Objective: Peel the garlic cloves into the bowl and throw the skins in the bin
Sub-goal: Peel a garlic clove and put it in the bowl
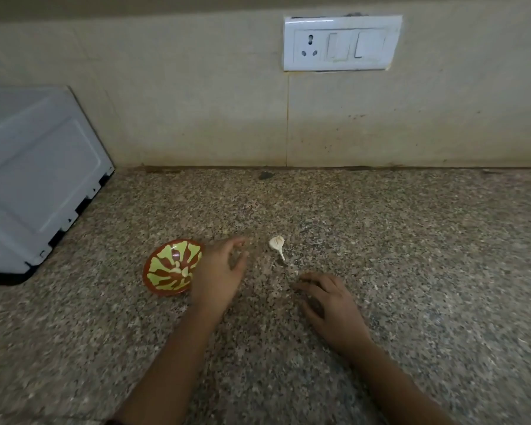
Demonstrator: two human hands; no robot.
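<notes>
**Item 1. Bowl** [163,262]: small, red-brown with a yellow-green pattern, standing on the speckled granite counter [411,240]. Pale pieces [180,273] lie in its centre, probably cloves already peeled; blur prevents certainty.

**Item 2. Garlic clove** [277,245]: unpeeled, with a thin papery tail. It lies on the counter to the right of the bowl, beyond the left hand and touching neither hand.

**Item 3. Left hand** [221,271]: just right of the bowl and against its rim. The fingers are loosely curled, thumb and forefinger apart, and nothing shows between them.

**Item 4. Right hand** [328,299]: further right of the bowl and nearer the person than the clove. It is palm down with the fingers spread and relaxed on the counter, holding nothing.

**Item 5. Surroundings:** a white appliance [37,179] left of the bowl; a switch-and-socket plate [342,42] on the wall above and to the right. No bin is in view.

**Handling note (judgement):** the step in hand is picking up the remaining clove. Take it by its body rather than the tail, which would likely tear. Split the skin at the root end and strip it over the counter. Drop the bare clove into the bowl and gather the scraps together for the bin.
</notes>
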